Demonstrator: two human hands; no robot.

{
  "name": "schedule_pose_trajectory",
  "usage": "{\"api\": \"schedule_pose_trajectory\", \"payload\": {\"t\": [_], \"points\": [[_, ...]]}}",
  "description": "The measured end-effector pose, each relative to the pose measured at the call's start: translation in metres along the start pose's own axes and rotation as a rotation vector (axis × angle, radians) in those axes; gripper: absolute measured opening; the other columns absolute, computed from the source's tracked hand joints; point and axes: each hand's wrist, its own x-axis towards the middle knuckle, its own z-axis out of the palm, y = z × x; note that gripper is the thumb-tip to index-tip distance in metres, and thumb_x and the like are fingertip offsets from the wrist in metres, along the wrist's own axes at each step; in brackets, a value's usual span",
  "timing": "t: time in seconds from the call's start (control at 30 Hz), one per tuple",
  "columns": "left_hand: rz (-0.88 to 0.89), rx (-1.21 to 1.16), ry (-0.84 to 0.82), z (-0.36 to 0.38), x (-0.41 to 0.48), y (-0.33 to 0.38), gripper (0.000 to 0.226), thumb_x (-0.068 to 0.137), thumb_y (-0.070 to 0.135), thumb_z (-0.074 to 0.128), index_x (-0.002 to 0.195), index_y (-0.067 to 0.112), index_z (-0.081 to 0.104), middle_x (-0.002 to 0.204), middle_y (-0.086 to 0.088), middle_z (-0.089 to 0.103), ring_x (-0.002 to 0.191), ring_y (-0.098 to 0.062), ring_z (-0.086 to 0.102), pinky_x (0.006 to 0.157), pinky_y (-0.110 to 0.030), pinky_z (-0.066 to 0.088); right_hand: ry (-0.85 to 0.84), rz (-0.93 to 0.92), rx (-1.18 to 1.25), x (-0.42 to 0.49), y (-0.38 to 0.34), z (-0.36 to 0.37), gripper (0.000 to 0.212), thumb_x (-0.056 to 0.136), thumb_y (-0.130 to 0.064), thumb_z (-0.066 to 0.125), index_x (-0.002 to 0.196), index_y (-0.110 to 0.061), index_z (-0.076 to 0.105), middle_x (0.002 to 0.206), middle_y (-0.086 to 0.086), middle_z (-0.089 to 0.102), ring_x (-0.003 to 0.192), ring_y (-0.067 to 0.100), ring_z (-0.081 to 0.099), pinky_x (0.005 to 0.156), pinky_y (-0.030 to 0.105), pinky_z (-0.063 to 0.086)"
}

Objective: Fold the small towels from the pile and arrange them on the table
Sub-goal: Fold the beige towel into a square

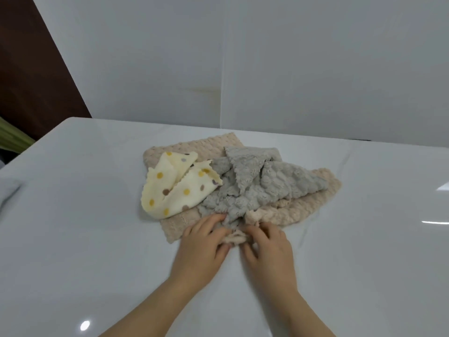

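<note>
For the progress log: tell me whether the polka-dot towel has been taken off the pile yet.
No, the polka-dot towel lies crumpled on the beige towel, right beside the grey towel.

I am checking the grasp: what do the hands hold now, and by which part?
The left hand and the right hand both pinch the pink-beige towel at its bunched near edge, side by side.

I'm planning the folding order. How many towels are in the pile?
3 plainly: a dotted cream towel on the left, a grey towel in the middle, and a beige towel beneath both. The beige may be two towels; more could be hidden.
</note>
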Motion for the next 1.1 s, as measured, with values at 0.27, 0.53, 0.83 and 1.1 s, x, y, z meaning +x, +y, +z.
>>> {"api": "schedule_pose_trajectory", "payload": {"t": [0.27,0.53,0.83,1.1], "points": [[0.086,-0.190,0.298,-0.005,-0.020,0.004,0.028,0.079,0.026,0.046,0.091,0.010,0.066,0.097,0.006,0.062,0.097,-0.009,0.049,0.087,-0.021,0.034,0.407,-0.221,0.058,-0.019,-0.001,0.008,0.019,0.070,-0.029,0.050,0.080,-0.018,0.061,0.099,0.007,0.059,0.091,0.017,0.042,0.079,0.024,0.028],[-0.179,-0.543,0.314,-0.028,-0.083,0.042,0.016,0.084,0.018,0.045,0.093,0.019,0.058,0.091,0.012,0.062,0.079,0.000,0.052,0.067,-0.006,0.037,0.431,-0.329,-0.055,-0.081,-0.011,-0.004,0.012,0.064,-0.027,0.050,0.071,-0.023,0.041,0.101,-0.004,0.065,0.094,0.018,0.043,0.075,0.028,0.028],[-0.305,-0.705,0.359,-0.077,-0.104,0.062,0.010,0.089,0.006,0.046,0.084,0.012,0.052,0.075,-0.011,0.059,0.069,-0.021,0.050,0.060,-0.022,0.036,0.489,-0.469,-0.076,-0.108,-0.049,-0.055,0.013,0.068,-0.028,0.049,0.073,-0.025,0.037,0.101,-0.004,0.068,0.099,0.020,0.045,0.079,0.030,0.030],[-0.366,-0.650,0.424,-0.122,-0.096,0.066,0.020,0.092,0.007,0.038,0.076,0.019,0.041,0.068,0.000,0.043,0.061,-0.013,0.037,0.056,-0.028,0.030,0.282,-0.381,-0.014,-0.094,-0.082,-0.076,0.017,0.076,-0.005,0.057,0.071,-0.017,0.046,0.066,-0.007,0.051,0.081,0.017,0.045,0.083,0.020,0.022]]}}
